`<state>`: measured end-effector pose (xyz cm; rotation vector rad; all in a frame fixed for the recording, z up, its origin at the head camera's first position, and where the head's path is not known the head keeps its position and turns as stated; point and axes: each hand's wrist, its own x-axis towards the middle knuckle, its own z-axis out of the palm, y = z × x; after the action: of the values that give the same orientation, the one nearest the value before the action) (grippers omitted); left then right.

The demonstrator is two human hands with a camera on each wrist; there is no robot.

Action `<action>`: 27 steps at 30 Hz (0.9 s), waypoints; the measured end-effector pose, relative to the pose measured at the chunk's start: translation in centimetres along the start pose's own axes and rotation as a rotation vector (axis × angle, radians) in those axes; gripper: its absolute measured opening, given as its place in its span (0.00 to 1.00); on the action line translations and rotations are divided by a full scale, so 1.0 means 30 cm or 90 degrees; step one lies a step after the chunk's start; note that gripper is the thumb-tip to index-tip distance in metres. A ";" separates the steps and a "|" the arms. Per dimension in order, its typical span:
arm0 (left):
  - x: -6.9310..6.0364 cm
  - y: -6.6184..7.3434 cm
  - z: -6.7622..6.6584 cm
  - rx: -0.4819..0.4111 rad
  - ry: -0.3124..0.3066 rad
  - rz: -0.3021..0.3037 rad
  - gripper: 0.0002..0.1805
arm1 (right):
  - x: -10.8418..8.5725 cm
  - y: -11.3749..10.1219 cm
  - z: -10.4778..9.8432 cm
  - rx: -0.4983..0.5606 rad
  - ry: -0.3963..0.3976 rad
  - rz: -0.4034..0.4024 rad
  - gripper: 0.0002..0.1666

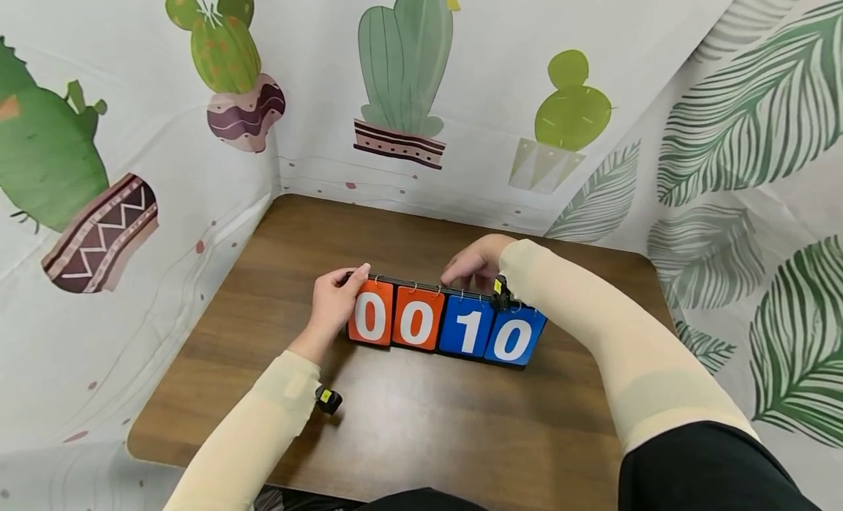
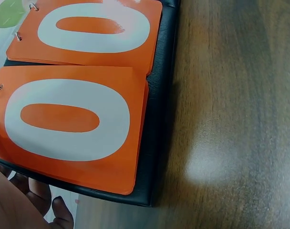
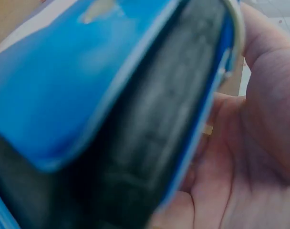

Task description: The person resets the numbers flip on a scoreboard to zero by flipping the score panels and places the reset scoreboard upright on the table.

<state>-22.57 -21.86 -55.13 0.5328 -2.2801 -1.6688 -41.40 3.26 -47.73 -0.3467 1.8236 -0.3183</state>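
Note:
A tabletop flip scoreboard leans with its number cards facing me, showing orange 0 and 0 at left and blue 1 and 0 at right. My left hand grips its left end, thumb over the front edge and fingers behind, partly seen in the left wrist view beneath the orange card. My right hand is behind the top edge, near the blue cards. In the right wrist view, its palm faces the board's back side; the fingertips are hidden there, so any hold cannot be made out.
The scoreboard stands on a brown wooden table with rounded corners. A white cloth printed with cacti and leaves hangs around its back and sides. Small black wrist cameras sit on both sleeved arms. Metal rings join the cards to the board.

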 end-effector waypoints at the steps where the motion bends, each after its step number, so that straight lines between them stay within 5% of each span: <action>1: 0.001 0.001 0.000 -0.002 0.000 -0.001 0.31 | -0.004 -0.005 0.001 0.003 0.003 -0.001 0.45; 5: 0.003 0.001 -0.001 -0.003 0.001 -0.005 0.32 | -0.011 -0.020 0.004 0.002 -0.001 -0.004 0.43; 9: 0.002 0.002 0.000 -0.007 0.001 -0.006 0.33 | -0.014 -0.032 0.005 -0.025 -0.005 -0.015 0.31; 18: -0.001 0.009 0.001 -0.009 -0.002 -0.020 0.34 | -0.030 -0.029 -0.014 -0.167 0.030 -0.024 0.15; 27: 0.005 -0.004 0.007 -0.015 0.003 -0.002 0.30 | -0.052 -0.001 -0.052 -0.193 0.095 -0.068 0.19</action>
<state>-22.79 -21.79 -55.31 0.5352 -2.2537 -1.6923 -42.49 3.90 -45.92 -0.6470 2.0081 -0.1416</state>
